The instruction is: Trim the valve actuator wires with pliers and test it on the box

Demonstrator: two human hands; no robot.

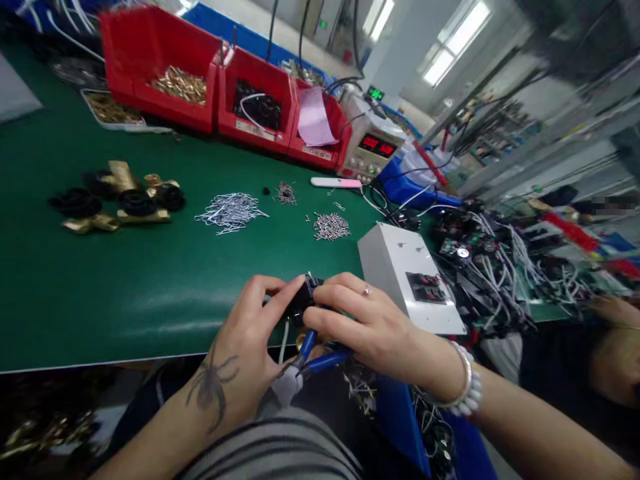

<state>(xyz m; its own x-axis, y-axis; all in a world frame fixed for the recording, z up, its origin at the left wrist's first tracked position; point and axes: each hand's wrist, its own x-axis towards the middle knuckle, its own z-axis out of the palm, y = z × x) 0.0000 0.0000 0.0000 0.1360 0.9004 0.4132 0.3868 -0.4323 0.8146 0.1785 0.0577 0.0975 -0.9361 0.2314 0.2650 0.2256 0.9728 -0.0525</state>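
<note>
A small black plastic part point(299, 303) with a grey-white cable point(285, 340) hanging from it is held between both hands near the table's front edge. My left hand point(253, 327) is closed on its left side, thumb and fingers pinching it. On the other side, the fingers of my right hand point(363, 320) press against the same part. Blue-handled pliers point(309, 347) are tucked under my right hand, their head pointing down and left toward my lap. The fingertips partly hide the black part, so its details cannot be made out.
Red bins point(160, 110) line the back, beside a power supply point(370, 143). On the green table point(165, 287) lie bent wire pins point(231, 212), small screws point(331, 227), brass-and-black fittings point(135, 200) and a pink-white tool point(335, 183). A white box point(400, 267) and cabled parts point(480, 253) stand right, near another person's arm.
</note>
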